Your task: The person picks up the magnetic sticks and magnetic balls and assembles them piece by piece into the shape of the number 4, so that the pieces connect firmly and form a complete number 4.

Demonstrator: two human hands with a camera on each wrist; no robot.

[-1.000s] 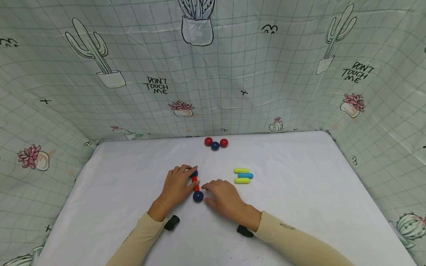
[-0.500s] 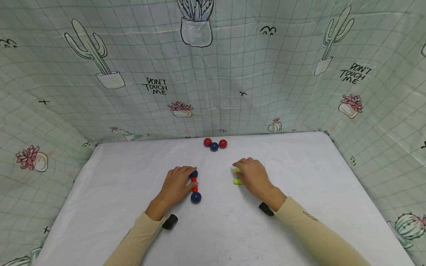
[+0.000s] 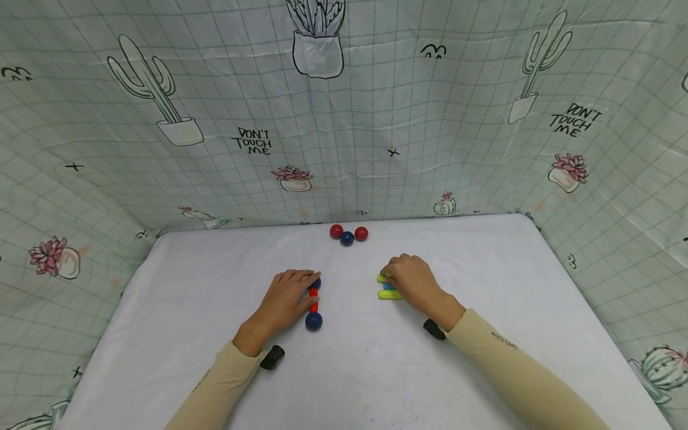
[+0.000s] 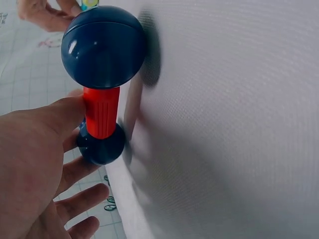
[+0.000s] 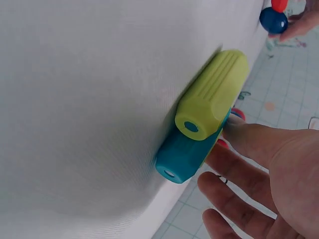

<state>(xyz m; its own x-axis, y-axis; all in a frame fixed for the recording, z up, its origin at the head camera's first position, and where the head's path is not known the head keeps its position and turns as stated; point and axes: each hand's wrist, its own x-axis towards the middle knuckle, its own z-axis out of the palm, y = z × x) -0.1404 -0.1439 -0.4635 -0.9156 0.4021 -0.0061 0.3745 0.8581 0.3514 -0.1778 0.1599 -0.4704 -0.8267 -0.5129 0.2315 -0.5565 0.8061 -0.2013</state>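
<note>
My left hand [image 3: 280, 303] holds a red ribbed rod [image 3: 314, 301] that joins two dark blue balls. Its thumb touches the rod, and its index finger reaches the far ball [image 3: 316, 283]. The near ball [image 4: 103, 47] looks larger in the left wrist view. My right hand [image 3: 416, 283] pinches the far yellow-green rod [image 3: 381, 278], which its fingers mostly cover. Beside that lie a blue rod [image 5: 182, 154] and a near yellow-green rod [image 5: 213, 94], stacked close together in the right wrist view. The fingertips of the right hand are partly hidden there.
At the back edge of the white-covered table [image 3: 344, 382] sit two red balls [image 3: 361, 233] and a blue ball [image 3: 347, 238]. A patterned cloth [image 3: 355, 119] hangs behind and at the sides. Each wrist carries a black camera [image 3: 434, 329].
My right hand has left the near blue ball and moved right and away to the coloured rods. The left hand stays, while the red rod with its balls has straightened slightly.
</note>
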